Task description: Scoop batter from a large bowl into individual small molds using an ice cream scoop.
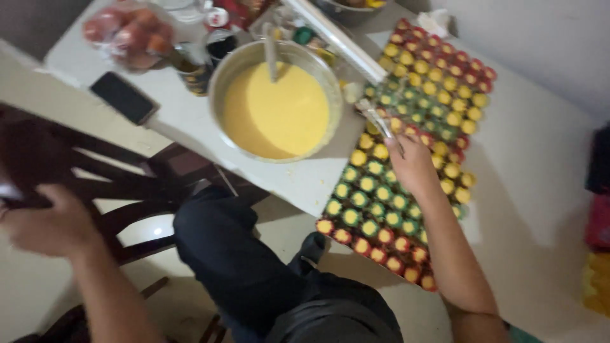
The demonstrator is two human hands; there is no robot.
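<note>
My right hand [412,162] is shut on a spoon [377,119] and hovers over a tray [406,152] of small red, green and yellow cups filled with yellow batter. Just left of it stands a big metal bowl [275,100] of yellow batter with a ladle [271,52] resting in it. My left hand [47,219] is far to the left, gripping the back of a dark wooden chair [95,178]. The picture is blurred.
A black phone [123,97] lies on the white table [190,121] at the left. A bag of red produce [130,33], dark cups [222,44] and a foil roll [340,39] crowd the far edge. My dark-trousered knee [216,235] sits below the table edge.
</note>
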